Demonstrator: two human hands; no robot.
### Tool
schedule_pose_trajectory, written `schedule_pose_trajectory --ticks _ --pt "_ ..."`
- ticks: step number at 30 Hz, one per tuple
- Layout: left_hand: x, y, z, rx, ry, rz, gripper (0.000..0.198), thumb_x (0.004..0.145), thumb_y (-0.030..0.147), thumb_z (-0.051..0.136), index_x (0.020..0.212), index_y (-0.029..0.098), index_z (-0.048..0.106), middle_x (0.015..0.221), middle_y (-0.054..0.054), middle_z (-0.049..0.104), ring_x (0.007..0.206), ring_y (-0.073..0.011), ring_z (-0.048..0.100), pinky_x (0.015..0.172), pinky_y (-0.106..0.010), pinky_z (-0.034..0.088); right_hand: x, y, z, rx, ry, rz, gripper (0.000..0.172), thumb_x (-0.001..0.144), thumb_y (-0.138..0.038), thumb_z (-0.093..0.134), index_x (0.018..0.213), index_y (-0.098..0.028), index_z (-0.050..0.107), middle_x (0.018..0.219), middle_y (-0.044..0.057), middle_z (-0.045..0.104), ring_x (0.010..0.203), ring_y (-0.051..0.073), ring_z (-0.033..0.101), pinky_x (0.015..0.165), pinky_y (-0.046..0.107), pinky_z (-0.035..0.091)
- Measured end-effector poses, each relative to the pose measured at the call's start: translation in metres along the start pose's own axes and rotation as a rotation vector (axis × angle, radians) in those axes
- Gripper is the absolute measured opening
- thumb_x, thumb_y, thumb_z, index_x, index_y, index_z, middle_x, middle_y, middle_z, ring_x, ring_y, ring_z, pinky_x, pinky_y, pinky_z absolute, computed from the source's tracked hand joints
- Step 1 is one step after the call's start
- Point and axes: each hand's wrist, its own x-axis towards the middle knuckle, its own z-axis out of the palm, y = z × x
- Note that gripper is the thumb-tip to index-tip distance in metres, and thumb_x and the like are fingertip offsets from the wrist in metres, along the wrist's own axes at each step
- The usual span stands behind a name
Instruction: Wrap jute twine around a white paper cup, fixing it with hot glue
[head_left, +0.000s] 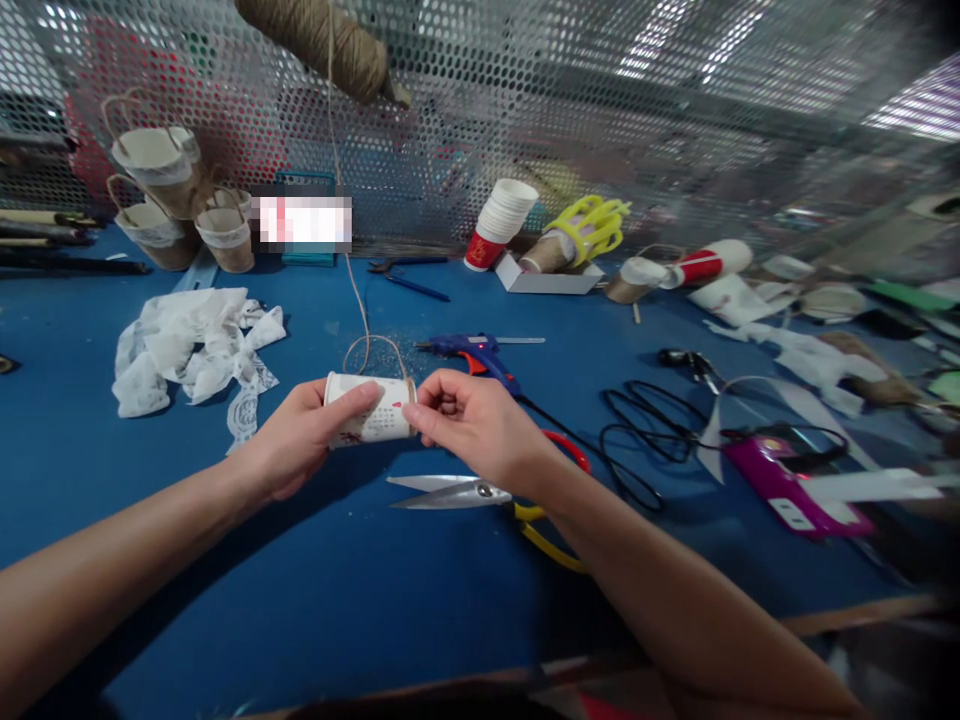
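Note:
A white paper cup [386, 408] with small print and a red mark lies on its side in my left hand [300, 430], whose thumb rests along its wall. At the cup's right end, the fingertips of my right hand [472, 420] pinch the twine [361, 300] against the rim. This twine loops above the cup and runs up to a big twine spool [322, 45]. Just below my right hand lie scissors [450, 491] with red and yellow handles, blades partly apart. Behind the hand is a blue glue gun [472, 347] with a clear glue stick in it.
Twine-wrapped cups with handles [161, 170] stand at back left, behind crumpled white lace [187, 350]. Pliers [412, 275], stacked paper cups [502, 220] and a white box [551, 277] line the back. Black cable [637, 430] coils toward a purple device [795, 485] at right.

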Motion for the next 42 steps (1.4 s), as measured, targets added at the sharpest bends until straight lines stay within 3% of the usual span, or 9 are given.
schedule_pose_trajectory --ticks 7,13,20,25,27,32,39,42 --pt "-0.001 0.001 0.001 0.012 -0.035 0.035 0.023 0.071 0.033 0.063 0.082 0.013 0.067 0.071 -0.005 0.068 0.062 -0.0131 0.059 0.061 -0.022 0.045 0.0 -0.001 -0.002 0.067 -0.053 0.032 0.015 0.075 -0.027 0.054 0.067 -0.018 0.045 0.056 -0.002 0.054 0.052 0.009 0.051 0.051 0.024 0.041" --pt "-0.001 0.003 0.001 0.018 -0.065 0.092 0.017 0.068 0.023 0.066 0.083 0.015 0.068 0.081 -0.004 0.07 0.067 -0.0112 0.059 0.064 -0.019 0.043 0.002 -0.002 -0.004 0.123 -0.011 0.019 0.015 0.076 -0.028 0.053 0.07 -0.017 0.047 0.056 -0.002 0.052 0.052 0.008 0.05 0.051 0.023 0.04" --pt "0.003 0.004 0.0 -0.152 -0.055 -0.015 0.015 0.068 0.025 0.067 0.075 0.012 0.068 0.069 -0.003 0.067 0.059 -0.0097 0.057 0.059 -0.018 0.042 -0.003 -0.003 -0.001 -0.056 0.013 -0.126 0.017 0.074 -0.029 0.055 0.065 -0.017 0.046 0.058 -0.004 0.048 0.052 0.007 0.042 0.048 0.022 0.036" --pt "0.007 0.007 -0.001 -0.25 -0.054 -0.106 0.018 0.068 0.028 0.065 0.07 0.01 0.067 0.062 -0.003 0.064 0.052 -0.0096 0.054 0.051 -0.019 0.042 -0.005 -0.006 -0.006 -0.242 -0.092 -0.345 0.017 0.075 -0.025 0.056 0.063 -0.017 0.049 0.063 -0.003 0.05 0.056 0.007 0.042 0.054 0.022 0.035" --pt "0.005 0.006 -0.001 -0.218 -0.054 -0.037 0.016 0.068 0.026 0.066 0.069 0.01 0.067 0.063 -0.004 0.065 0.053 -0.0096 0.055 0.052 -0.019 0.042 -0.004 -0.007 -0.011 -0.198 -0.096 -0.3 0.017 0.075 -0.029 0.058 0.065 -0.017 0.05 0.063 -0.002 0.052 0.056 0.007 0.044 0.053 0.022 0.037" --pt "-0.001 0.0 0.0 -0.032 -0.061 0.158 0.014 0.065 0.026 0.069 0.074 0.015 0.069 0.075 -0.004 0.07 0.065 -0.0128 0.06 0.067 -0.023 0.045 -0.002 -0.009 -0.02 -0.074 0.169 -0.231 0.019 0.079 -0.036 0.052 0.079 -0.017 0.054 0.076 0.001 0.058 0.067 0.011 0.052 0.062 0.024 0.041" --pt "-0.004 -0.001 0.0 0.08 -0.101 0.179 0.01 0.067 0.023 0.068 0.076 0.019 0.071 0.077 -0.002 0.071 0.064 -0.0115 0.059 0.068 -0.022 0.045 0.0 -0.009 -0.02 -0.002 0.031 -0.13 0.024 0.079 -0.036 0.05 0.09 -0.015 0.055 0.085 0.005 0.06 0.076 0.013 0.056 0.07 0.028 0.046" --pt "-0.005 -0.001 0.0 0.079 -0.076 0.195 0.008 0.066 0.022 0.068 0.073 0.019 0.071 0.074 -0.002 0.07 0.064 -0.0115 0.059 0.066 -0.021 0.045 0.0 -0.007 -0.023 0.047 -0.053 -0.099 0.033 0.075 -0.036 0.056 0.1 -0.016 0.051 0.098 0.007 0.058 0.087 0.015 0.055 0.075 0.029 0.047"
